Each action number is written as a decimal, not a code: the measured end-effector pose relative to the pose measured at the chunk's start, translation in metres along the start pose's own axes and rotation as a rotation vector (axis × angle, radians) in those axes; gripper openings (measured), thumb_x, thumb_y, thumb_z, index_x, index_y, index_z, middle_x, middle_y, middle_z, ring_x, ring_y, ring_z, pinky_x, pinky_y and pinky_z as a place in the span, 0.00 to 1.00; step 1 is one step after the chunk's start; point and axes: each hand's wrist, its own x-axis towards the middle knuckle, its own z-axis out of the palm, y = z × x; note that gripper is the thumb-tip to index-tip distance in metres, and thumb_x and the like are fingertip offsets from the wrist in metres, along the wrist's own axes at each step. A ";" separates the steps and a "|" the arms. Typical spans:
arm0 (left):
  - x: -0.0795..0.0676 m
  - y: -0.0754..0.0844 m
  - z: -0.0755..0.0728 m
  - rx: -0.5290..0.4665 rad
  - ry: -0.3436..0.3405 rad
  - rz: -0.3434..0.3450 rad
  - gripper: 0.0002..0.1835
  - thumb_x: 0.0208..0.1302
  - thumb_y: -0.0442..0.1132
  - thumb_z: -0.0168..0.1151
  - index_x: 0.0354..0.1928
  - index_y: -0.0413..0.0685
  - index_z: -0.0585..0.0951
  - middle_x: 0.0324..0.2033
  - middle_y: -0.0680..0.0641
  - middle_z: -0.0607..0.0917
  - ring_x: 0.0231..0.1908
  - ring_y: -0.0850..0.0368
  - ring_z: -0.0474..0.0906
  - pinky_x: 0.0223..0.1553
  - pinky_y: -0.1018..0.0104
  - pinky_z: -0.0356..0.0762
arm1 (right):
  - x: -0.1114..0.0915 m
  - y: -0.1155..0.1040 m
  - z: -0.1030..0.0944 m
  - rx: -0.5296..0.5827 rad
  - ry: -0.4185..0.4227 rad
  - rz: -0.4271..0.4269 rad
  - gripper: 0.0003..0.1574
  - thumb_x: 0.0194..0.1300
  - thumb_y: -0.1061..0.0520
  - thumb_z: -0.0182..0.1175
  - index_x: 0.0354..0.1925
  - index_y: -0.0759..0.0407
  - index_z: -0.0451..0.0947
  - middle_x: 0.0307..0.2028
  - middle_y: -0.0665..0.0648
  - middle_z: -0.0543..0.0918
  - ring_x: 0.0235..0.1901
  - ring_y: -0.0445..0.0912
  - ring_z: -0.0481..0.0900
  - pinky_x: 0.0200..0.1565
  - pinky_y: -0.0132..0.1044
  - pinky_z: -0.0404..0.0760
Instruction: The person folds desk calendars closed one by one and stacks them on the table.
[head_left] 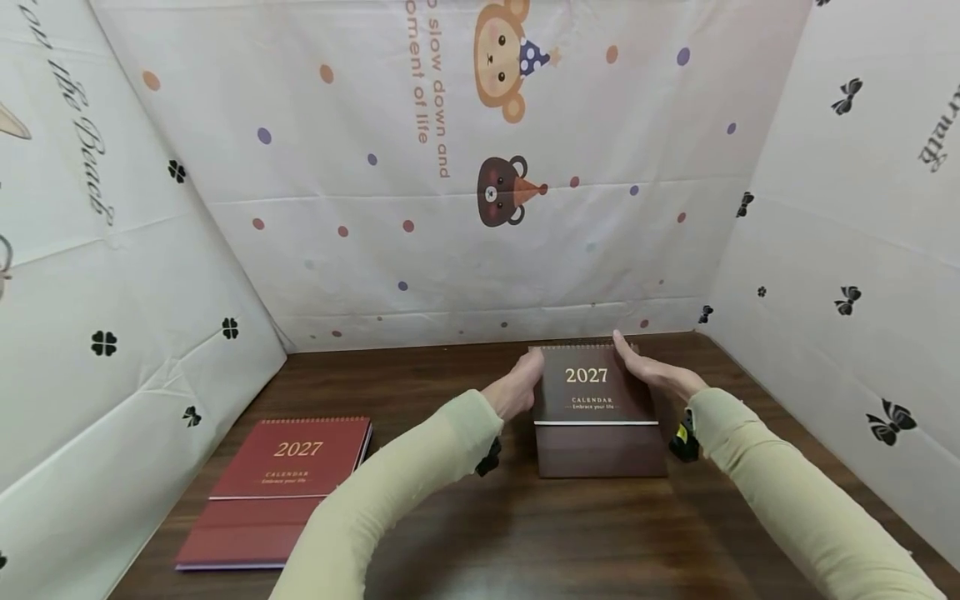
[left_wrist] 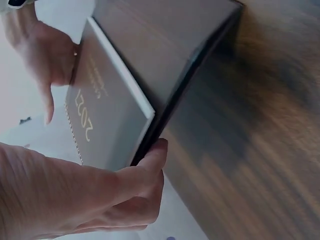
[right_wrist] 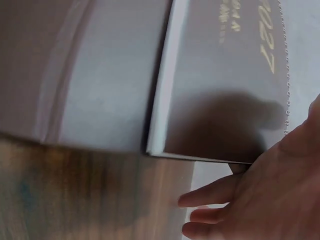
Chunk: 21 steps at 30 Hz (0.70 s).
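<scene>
A brown 2027 desk calendar [head_left: 592, 383] stands as an easel on the wooden table, its spiral binding along the top. My left hand [head_left: 517, 385] holds its left side; in the left wrist view bent fingers [left_wrist: 152, 155] meet the dark side edge of the cover. My right hand [head_left: 660, 372] lies along the opposite side with the thumb stretched up by the top corner. In the right wrist view the right fingers [right_wrist: 215, 192] extend loosely past the edge, one partly hidden behind the calendar, and a hand's shadow falls on the cover.
A red 2027 desk calendar [head_left: 288, 467] sits on the left of the dark wooden table [head_left: 480, 533], partly overlapped by my left sleeve [head_left: 405, 467]. White printed sheets [head_left: 360, 275] wall the table at the back and both sides; the brown calendar stands close to the back one.
</scene>
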 end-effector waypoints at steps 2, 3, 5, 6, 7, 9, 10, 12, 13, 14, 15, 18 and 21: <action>0.001 -0.005 -0.001 0.018 0.000 -0.004 0.31 0.70 0.54 0.26 0.70 0.50 0.41 0.70 0.45 0.39 0.69 0.46 0.33 0.65 0.45 0.39 | 0.003 0.003 0.003 -0.048 0.040 -0.006 0.61 0.50 0.16 0.21 0.68 0.51 0.21 0.68 0.60 0.23 0.66 0.57 0.20 0.61 0.62 0.29; 0.001 -0.007 -0.001 0.024 0.001 -0.003 0.31 0.69 0.54 0.26 0.70 0.50 0.41 0.70 0.45 0.40 0.68 0.46 0.34 0.65 0.44 0.39 | 0.005 0.003 0.005 -0.177 0.071 -0.016 0.58 0.53 0.18 0.19 0.68 0.52 0.22 0.68 0.62 0.23 0.66 0.59 0.21 0.59 0.64 0.29; 0.002 -0.011 -0.002 0.028 0.011 0.004 0.32 0.69 0.54 0.26 0.70 0.48 0.41 0.70 0.44 0.40 0.68 0.46 0.33 0.65 0.45 0.39 | 0.009 0.005 0.007 -0.221 0.091 -0.021 0.56 0.56 0.21 0.19 0.69 0.55 0.25 0.68 0.66 0.27 0.66 0.62 0.23 0.57 0.67 0.28; 0.003 -0.013 -0.003 0.030 0.024 0.004 0.32 0.69 0.54 0.26 0.70 0.48 0.42 0.70 0.44 0.41 0.68 0.45 0.34 0.65 0.45 0.39 | 0.011 0.005 0.009 -0.225 0.096 -0.018 0.56 0.57 0.21 0.20 0.69 0.56 0.26 0.68 0.68 0.28 0.65 0.64 0.24 0.56 0.68 0.27; 0.004 -0.015 -0.003 0.027 0.038 0.005 0.32 0.69 0.54 0.26 0.70 0.46 0.44 0.69 0.43 0.43 0.68 0.45 0.36 0.65 0.45 0.40 | 0.012 0.005 0.010 -0.249 0.102 -0.018 0.55 0.59 0.22 0.21 0.69 0.57 0.27 0.67 0.69 0.30 0.65 0.65 0.26 0.55 0.69 0.27; 0.006 -0.018 -0.003 0.014 0.060 0.008 0.31 0.69 0.53 0.27 0.69 0.44 0.47 0.69 0.42 0.46 0.68 0.44 0.39 0.65 0.46 0.41 | 0.015 0.005 0.012 -0.273 0.107 -0.027 0.52 0.62 0.26 0.23 0.69 0.58 0.29 0.67 0.72 0.32 0.64 0.67 0.27 0.54 0.70 0.27; 0.006 -0.021 -0.003 0.010 0.069 0.007 0.31 0.70 0.53 0.27 0.69 0.43 0.48 0.69 0.41 0.47 0.68 0.44 0.40 0.65 0.46 0.41 | 0.015 0.005 0.013 -0.254 0.101 -0.027 0.51 0.63 0.26 0.24 0.69 0.58 0.29 0.67 0.71 0.32 0.64 0.68 0.27 0.54 0.70 0.27; 0.008 -0.025 -0.003 0.015 0.073 0.003 0.31 0.70 0.52 0.28 0.69 0.43 0.49 0.69 0.42 0.47 0.68 0.45 0.41 0.65 0.48 0.41 | 0.016 0.008 0.015 -0.315 0.122 -0.015 0.51 0.63 0.26 0.24 0.70 0.56 0.30 0.68 0.70 0.33 0.63 0.69 0.26 0.54 0.71 0.28; 0.009 -0.027 -0.003 0.019 0.066 0.000 0.31 0.70 0.53 0.28 0.69 0.43 0.49 0.69 0.43 0.46 0.68 0.45 0.40 0.65 0.48 0.41 | 0.017 0.009 0.016 -0.351 0.130 -0.007 0.51 0.62 0.25 0.23 0.70 0.56 0.30 0.68 0.70 0.33 0.63 0.70 0.26 0.54 0.70 0.27; 0.009 -0.029 -0.003 0.025 0.063 -0.004 0.31 0.70 0.53 0.28 0.69 0.44 0.48 0.69 0.43 0.46 0.68 0.46 0.39 0.66 0.48 0.41 | 0.018 0.011 0.017 -0.362 0.137 0.004 0.52 0.61 0.25 0.23 0.70 0.56 0.31 0.68 0.69 0.33 0.62 0.71 0.25 0.54 0.71 0.27; 0.010 -0.031 -0.003 0.030 0.058 -0.007 0.31 0.70 0.53 0.28 0.69 0.44 0.48 0.69 0.44 0.45 0.68 0.46 0.38 0.66 0.48 0.40 | 0.018 0.013 0.018 -0.388 0.149 0.013 0.53 0.60 0.23 0.22 0.70 0.55 0.32 0.68 0.69 0.34 0.62 0.72 0.25 0.53 0.71 0.27; 0.011 -0.036 -0.005 0.040 0.047 -0.033 0.31 0.70 0.53 0.28 0.69 0.44 0.46 0.69 0.42 0.44 0.68 0.44 0.39 0.64 0.45 0.43 | 0.020 0.017 0.021 -0.481 0.190 0.058 0.56 0.56 0.20 0.18 0.70 0.54 0.34 0.68 0.69 0.37 0.60 0.76 0.25 0.53 0.71 0.29; 0.012 -0.039 -0.006 0.033 0.040 -0.054 0.32 0.69 0.53 0.27 0.69 0.44 0.46 0.69 0.41 0.45 0.67 0.43 0.42 0.62 0.42 0.47 | 0.022 0.019 0.024 -0.520 0.206 0.083 0.56 0.55 0.20 0.17 0.70 0.53 0.37 0.68 0.69 0.39 0.58 0.79 0.26 0.53 0.72 0.31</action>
